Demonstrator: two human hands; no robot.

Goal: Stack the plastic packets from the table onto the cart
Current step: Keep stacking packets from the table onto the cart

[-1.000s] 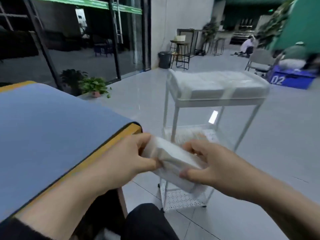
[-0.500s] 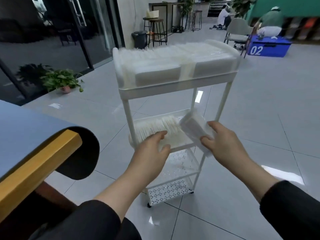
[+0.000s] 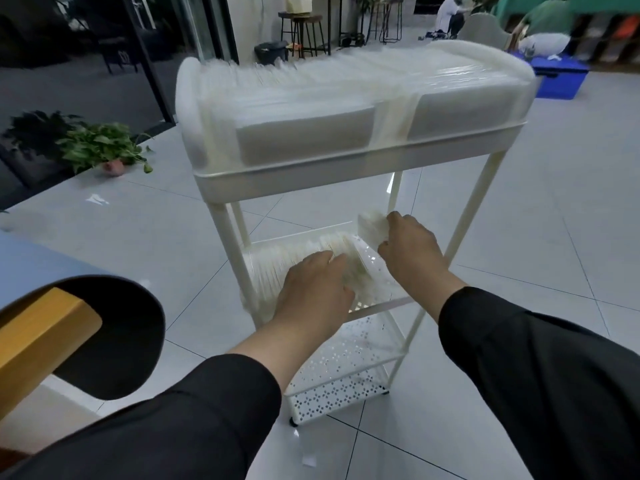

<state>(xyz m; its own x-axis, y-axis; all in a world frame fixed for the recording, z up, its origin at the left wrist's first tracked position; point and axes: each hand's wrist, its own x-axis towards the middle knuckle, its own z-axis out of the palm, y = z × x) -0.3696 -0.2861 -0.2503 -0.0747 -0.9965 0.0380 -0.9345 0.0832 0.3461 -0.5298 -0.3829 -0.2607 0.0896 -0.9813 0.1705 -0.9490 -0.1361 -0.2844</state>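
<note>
A white three-shelf cart (image 3: 346, 171) stands on the tiled floor in front of me. Its top shelf is packed with rows of white plastic packets (image 3: 304, 133). On the middle shelf a row of packets (image 3: 277, 268) stands at the left. My left hand (image 3: 315, 289) rests flat against that row with straight fingers. My right hand (image 3: 408, 247) grips one white packet (image 3: 370, 226) over the right part of the middle shelf. The table's corner (image 3: 45, 327), yellow-edged with a blue top, is at the lower left.
The perforated bottom shelf (image 3: 346, 368) holds nothing. A potted plant (image 3: 100, 147) sits on the floor to the left by a glass wall. Stools, a bin (image 3: 272, 51), a blue crate (image 3: 557, 76) and people are far behind the cart.
I have turned from the table to the cart and come closer. My left hand let go of the packet and went to the middle-shelf row. My right hand carried the packet under the top shelf.
</note>
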